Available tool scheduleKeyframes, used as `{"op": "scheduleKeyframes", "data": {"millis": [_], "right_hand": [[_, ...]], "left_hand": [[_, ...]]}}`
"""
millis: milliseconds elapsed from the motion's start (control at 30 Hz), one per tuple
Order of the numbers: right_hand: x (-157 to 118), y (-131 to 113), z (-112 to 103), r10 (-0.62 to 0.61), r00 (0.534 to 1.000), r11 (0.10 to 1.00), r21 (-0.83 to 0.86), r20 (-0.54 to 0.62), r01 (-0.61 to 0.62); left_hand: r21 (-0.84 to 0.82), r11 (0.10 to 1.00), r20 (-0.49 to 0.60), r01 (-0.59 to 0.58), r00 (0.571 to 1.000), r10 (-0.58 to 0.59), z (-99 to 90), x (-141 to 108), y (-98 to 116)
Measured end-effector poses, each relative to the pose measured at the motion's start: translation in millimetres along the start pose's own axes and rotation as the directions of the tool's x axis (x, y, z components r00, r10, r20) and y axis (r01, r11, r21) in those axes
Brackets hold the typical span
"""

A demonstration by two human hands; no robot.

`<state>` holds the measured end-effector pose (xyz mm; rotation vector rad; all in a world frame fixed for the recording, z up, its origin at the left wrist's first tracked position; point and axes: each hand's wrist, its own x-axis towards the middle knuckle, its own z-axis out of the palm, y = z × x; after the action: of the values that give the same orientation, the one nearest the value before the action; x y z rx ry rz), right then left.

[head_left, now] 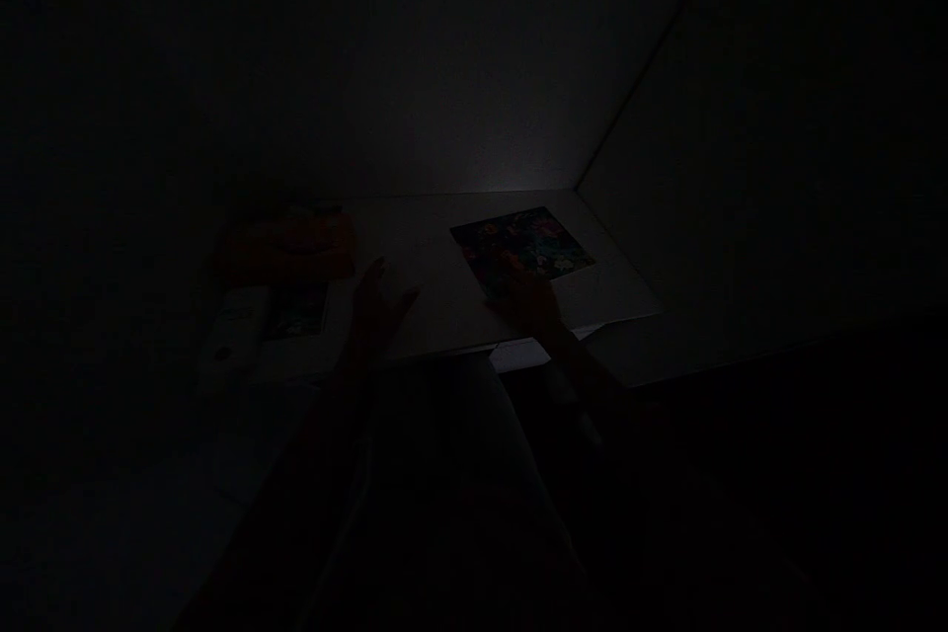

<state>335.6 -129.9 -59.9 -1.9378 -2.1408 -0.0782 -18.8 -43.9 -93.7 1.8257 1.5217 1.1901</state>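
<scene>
The view is very dark. My left hand [376, 304] is over the near left part of a white tabletop [434, 291], thumb and fingers apart, holding nothing I can see. My right hand [531, 304] rests at the near edge of a dark, flower-patterned sheet [522, 242], its fingers stretched out over that edge. The sheet lies at an angle on the right half of the tabletop. Whether it is paper, card or a thin book I cannot tell.
Left of my left hand are an orange, soft-looking item [288, 249], a small dark patterned piece [296, 309] and a pale object [235, 326]. Walls [474, 99] rise behind and to the right. A white piece [522, 354] juts below the table's front edge.
</scene>
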Motion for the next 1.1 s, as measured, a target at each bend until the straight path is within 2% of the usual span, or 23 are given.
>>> {"op": "scheduleKeyframes", "data": {"millis": [233, 300, 500, 600, 700, 767, 867, 1000, 1100], "right_hand": [[19.1, -0.5, -30.6, -0.072, 0.983, 0.991, -0.096, 0.168, 0.089], [21.2, -0.6, -41.7, -0.049, 0.980, 0.989, -0.126, 0.193, 0.074], [30.0, 18.0, -64.3, 0.128, 0.983, 0.983, -0.151, 0.130, -0.108], [35.1, 34.1, -70.3, 0.172, 0.984, 0.985, -0.031, 0.042, -0.171], [41.8, 41.1, -78.8, 0.177, 0.983, 0.979, 0.107, -0.044, -0.172], [49.1, 33.1, -86.2, 0.156, 0.984, 0.977, 0.158, -0.091, -0.140], [66.3, 0.1, -96.8, 0.051, 0.990, 0.975, 0.222, -0.128, -0.022], [92.1, -45.1, -102.3, -0.110, 0.992, 0.953, 0.277, -0.069, 0.125], [99.2, -44.3, -95.3, -0.090, 0.994, 0.955, 0.277, -0.064, 0.104]], "left_hand": [[-0.065, 0.998, 0.026, 0.002, 1.000, 0.000, -2.8, -4.0, 5.2], [-0.080, 0.997, 0.020, -0.003, 1.000, 0.005, -1.5, -4.2, 5.2], [-0.080, 0.997, 0.018, -0.018, 1.000, 0.020, 0.6, -3.6, 4.7], [-0.062, 0.998, 0.036, -0.022, 0.999, 0.024, -0.8, -4.6, 7.5], [-0.036, 0.999, 0.052, -0.030, 0.998, 0.032, -2.3, -5.9, 10.2], [-0.034, 0.999, 0.053, -0.030, 0.998, 0.032, -2.6, -6.2, 10.8], [-0.034, 0.999, 0.051, -0.024, 0.998, 0.025, -2.3, -5.8, 10.8], [-0.014, 1.000, 0.062, 0.003, 0.998, -0.002, -2.8, -4.0, 11.9], [-0.019, 0.999, 0.067, 0.026, 0.997, -0.024, -3.5, -2.7, 11.3]]}}
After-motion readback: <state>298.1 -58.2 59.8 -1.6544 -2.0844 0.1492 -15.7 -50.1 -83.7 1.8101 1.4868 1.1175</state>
